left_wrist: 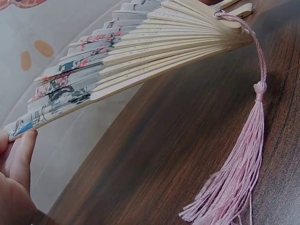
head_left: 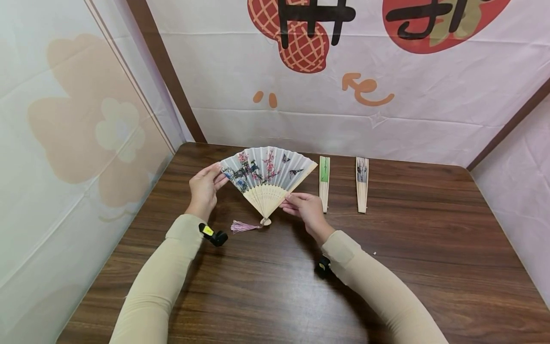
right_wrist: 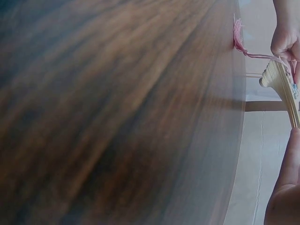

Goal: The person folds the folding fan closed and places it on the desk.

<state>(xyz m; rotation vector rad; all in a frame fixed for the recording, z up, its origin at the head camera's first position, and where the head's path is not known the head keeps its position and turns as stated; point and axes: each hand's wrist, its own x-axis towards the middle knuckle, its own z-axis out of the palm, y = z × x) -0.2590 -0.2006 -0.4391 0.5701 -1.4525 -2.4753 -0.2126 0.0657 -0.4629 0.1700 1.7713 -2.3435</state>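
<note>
A folding fan [head_left: 270, 177] with flowers, birds and butterflies on pale cloth is spread wide between both hands. The left hand [head_left: 204, 190] pinches its left outer edge near the top corner; in the left wrist view, thumb and fingers [left_wrist: 23, 154] grip that corner. On the other side the right hand [head_left: 307, 210] holds the right outer rib, partway up from the pivot. From the pivot hangs a pink tassel [left_wrist: 234, 173], lying off to the left in the head view. The right wrist view shows the fan's ribs [right_wrist: 281, 86] edge-on, between the two hands.
Two folded fans lie to the right on the brown wooden table [head_left: 429, 239]: a green one [head_left: 324, 184] and a grey-patterned one [head_left: 362, 184]. Printed cloth walls [head_left: 301, 119] stand behind the table and at both sides. A small white speck [head_left: 375, 253] is on the tabletop.
</note>
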